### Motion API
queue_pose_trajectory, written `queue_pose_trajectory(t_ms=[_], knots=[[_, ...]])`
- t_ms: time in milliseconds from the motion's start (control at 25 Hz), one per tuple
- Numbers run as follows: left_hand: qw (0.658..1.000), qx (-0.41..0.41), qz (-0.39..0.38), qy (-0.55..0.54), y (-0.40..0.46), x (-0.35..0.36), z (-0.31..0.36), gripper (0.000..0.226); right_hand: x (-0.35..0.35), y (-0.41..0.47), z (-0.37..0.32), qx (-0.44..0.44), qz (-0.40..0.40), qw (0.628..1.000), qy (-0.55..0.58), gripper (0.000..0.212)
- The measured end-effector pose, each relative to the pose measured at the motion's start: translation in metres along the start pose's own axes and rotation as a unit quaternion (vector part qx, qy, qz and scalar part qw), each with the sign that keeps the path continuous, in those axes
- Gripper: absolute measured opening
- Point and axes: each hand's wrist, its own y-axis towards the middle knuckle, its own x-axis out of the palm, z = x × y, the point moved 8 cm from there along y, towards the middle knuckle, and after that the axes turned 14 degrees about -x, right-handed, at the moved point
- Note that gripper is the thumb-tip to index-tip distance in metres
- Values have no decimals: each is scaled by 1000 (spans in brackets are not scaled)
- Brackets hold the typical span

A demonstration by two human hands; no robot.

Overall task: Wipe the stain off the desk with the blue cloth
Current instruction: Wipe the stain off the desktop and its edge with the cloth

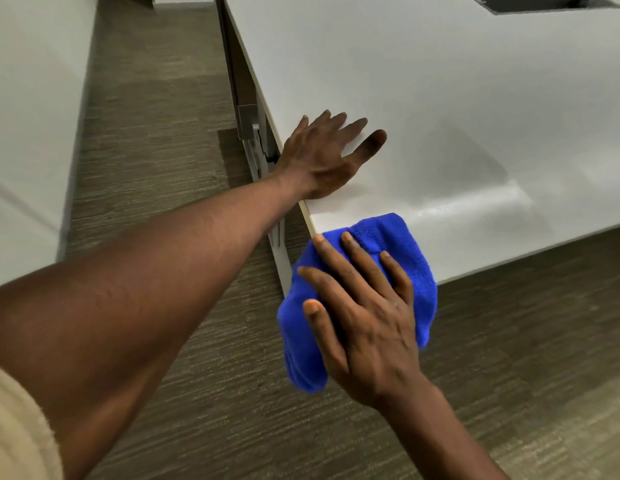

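The white desk (pixel 440 98) fills the upper right of the head view. My left hand (pixel 322 155) lies flat on it near its left edge, fingers spread, holding nothing. My right hand (pixel 364 317) presses on the blue cloth (pixel 412 258) at the desk's near corner. Part of the cloth lies on the desk and the rest hangs off below the corner. A faint wet sheen (pixel 474 209) shows on the desk just right of the cloth. I cannot make out a distinct stain.
A dark rectangular cut-out (pixel 544 3) sits in the desk top at the far right. A metal desk leg and bracket (pixel 256 140) run under the left edge. Brown striped carpet (pixel 156 140) covers the floor. A white wall or panel (pixel 31 116) stands on the left.
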Motion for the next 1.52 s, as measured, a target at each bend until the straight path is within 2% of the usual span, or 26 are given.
queue_pose_trajectory(t_ms=[80, 160, 240, 320, 400, 440, 520, 600, 680, 760, 880, 960, 1040, 1120, 1240, 1360, 1520], knots=[[1000, -6, 1, 2, -1, 0, -2, 87, -5, -19, 14, -62, -10, 998, -8, 39], [1000, -11, -3, -1, 0, 1, -3, 84, -11, -34, 36, -63, 11, 998, -27, 43], [1000, -14, -12, -8, 0, 3, -5, 87, -21, -41, 66, 31, 84, 995, -37, 48], [1000, -14, -12, -14, 0, 3, -4, 90, -28, -42, 86, 159, 173, 971, -36, 51], [1000, -17, -11, -16, 1, 3, -4, 88, -20, -34, 72, 234, 213, 948, -40, 48], [1000, -18, -8, -14, 1, 2, -4, 87, -14, -28, 55, 242, 218, 945, -38, 47], [1000, -18, -2, -8, 1, 1, -3, 85, 2, -19, 15, 195, 202, 959, -39, 44], [1000, -10, 2, -2, 0, 0, -2, 86, 13, -21, -9, 93, 161, 981, -51, 39], [1000, -3, 5, -3, 0, 0, -1, 90, 12, -29, 4, -6, 112, 991, -75, 41], [1000, -5, 5, -4, 1, 1, -2, 90, 4, -39, 37, -43, 88, 990, -105, 46], [1000, -6, 0, -7, 1, 1, -5, 86, -19, -55, 95, 67, 117, 981, -140, 52], [1000, -3, 1, -9, -1, 0, -4, 84, -28, -58, 108, 141, 146, 971, -126, 54], [1000, -2, 4, -10, -1, -1, -3, 83, -25, -50, 91, 170, 170, 966, -94, 52], [1000, -6, 1, -4, -1, 0, -2, 83, -14, -34, 50, 155, 169, 971, -62, 48], [1000, -9, 5, 6, -1, -2, -1, 81, 1, -11, -5, 106, 110, 987, -52, 41], [1000, -5, 6, 4, -3, 1, 0, 83, 2, 4, -12, 86, 24, 993, -82, 35], [1000, -16, 6, -6, 0, 2, -2, 85, 20, 40, -4, 78, -169, 980, -74, 40]])
